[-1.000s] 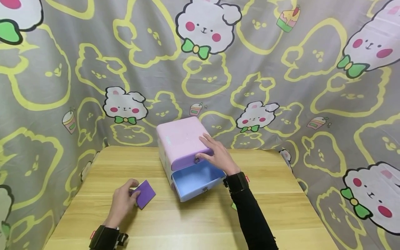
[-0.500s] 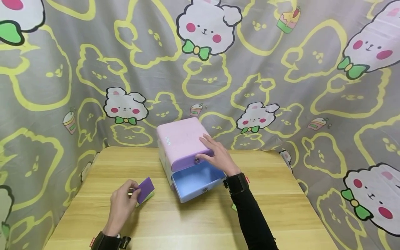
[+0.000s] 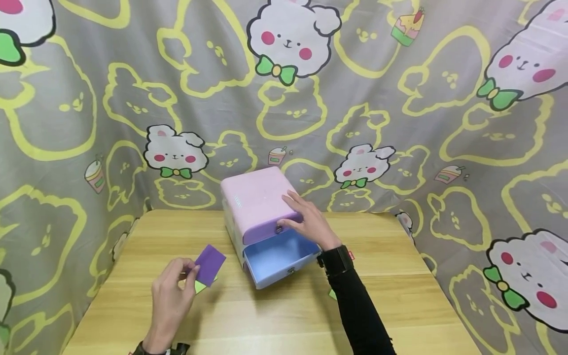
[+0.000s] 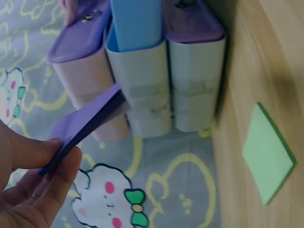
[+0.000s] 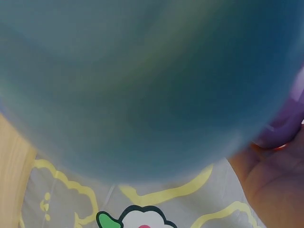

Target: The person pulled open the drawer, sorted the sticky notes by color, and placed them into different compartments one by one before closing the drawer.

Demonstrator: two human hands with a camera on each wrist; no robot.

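Note:
My left hand (image 3: pixel 170 298) pinches a purple sticky-note pad (image 3: pixel 210 265) by its edge between thumb and fingers, above the table. In the left wrist view the purple pad (image 4: pixel 88 116) tilts, with its layers slightly parted. Below it a green sticky-note pad (image 4: pixel 268 154) lies on the wood. My right hand (image 3: pixel 312 224) rests on the front right corner of a pink drawer box (image 3: pixel 262 197), fingers on its top, thumb by the purple drawer's knob (image 3: pixel 279 229). The blue drawer (image 3: pixel 279 256) beneath is pulled out, with nothing visible inside. It blocks most of the right wrist view.
The wooden table (image 3: pixel 266 320) runs up to a patterned grey curtain (image 3: pixel 301 123) at the back and sides. A green corner of something (image 3: pixel 332 294) peeks out beside the right sleeve (image 3: pixel 361 310).
My left hand has lifted the purple pad and turned it, baring the green pad underneath. The right hand, the box and the blue drawer have stayed put.

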